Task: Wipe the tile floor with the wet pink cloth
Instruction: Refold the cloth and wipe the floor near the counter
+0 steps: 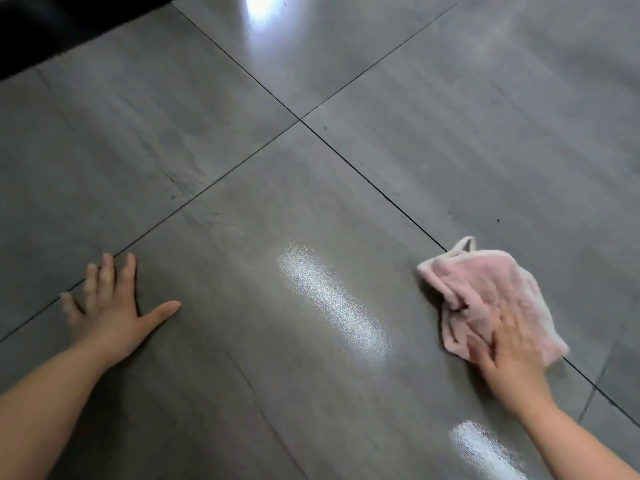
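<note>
The pink cloth (485, 289) lies crumpled on the grey tile floor (277, 202) at the right, across a dark grout line. My right hand (509, 351) presses down on the near part of the cloth, fingers spread over it and blurred. At the left, my left hand (110, 303) rests flat on the floor with its fingers apart and holds nothing. A wet sheen with bright glare patches runs along the tile between my two hands.
Dark grout lines cross at a joint (300, 119) in the middle of the view. A black edge, perhaps furniture or a threshold (52, 29), fills the far left corner. Another light reflection sits at the far top.
</note>
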`<act>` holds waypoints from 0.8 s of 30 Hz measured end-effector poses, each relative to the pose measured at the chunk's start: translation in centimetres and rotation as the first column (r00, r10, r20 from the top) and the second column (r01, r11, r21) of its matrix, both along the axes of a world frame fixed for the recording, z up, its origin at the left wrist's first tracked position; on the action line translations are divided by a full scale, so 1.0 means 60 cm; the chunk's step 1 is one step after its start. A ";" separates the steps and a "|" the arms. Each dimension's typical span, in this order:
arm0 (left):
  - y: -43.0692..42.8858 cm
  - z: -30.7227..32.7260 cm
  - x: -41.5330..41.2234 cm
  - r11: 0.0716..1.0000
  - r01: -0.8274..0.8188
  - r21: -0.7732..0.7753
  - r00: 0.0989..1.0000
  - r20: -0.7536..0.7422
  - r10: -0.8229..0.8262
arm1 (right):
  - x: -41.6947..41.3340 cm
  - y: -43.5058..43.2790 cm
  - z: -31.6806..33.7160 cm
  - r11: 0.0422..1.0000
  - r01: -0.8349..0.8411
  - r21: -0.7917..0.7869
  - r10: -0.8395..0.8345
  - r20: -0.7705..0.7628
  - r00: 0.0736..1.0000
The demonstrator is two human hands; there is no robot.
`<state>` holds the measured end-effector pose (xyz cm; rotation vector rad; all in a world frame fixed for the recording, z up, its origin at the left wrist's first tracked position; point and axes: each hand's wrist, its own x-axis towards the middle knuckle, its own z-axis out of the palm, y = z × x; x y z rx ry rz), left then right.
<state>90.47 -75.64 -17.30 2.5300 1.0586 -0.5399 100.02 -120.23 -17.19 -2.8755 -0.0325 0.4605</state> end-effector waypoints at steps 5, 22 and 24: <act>-0.002 -0.005 0.002 0.999 0.007 0.037 1.000 -0.021 -0.006 | -0.030 0.134 -0.011 0.966 0.252 -0.063 -0.251 0.031 0.968; -0.002 0.006 -0.003 0.999 0.033 0.033 0.999 -0.041 -0.032 | -0.024 0.120 -0.024 0.847 -0.474 -0.242 0.495 0.032 0.868; -0.015 0.006 -0.011 0.996 0.079 0.049 0.997 0.013 -0.080 | -0.019 0.099 -0.005 0.893 -0.408 -0.189 0.411 -0.023 0.911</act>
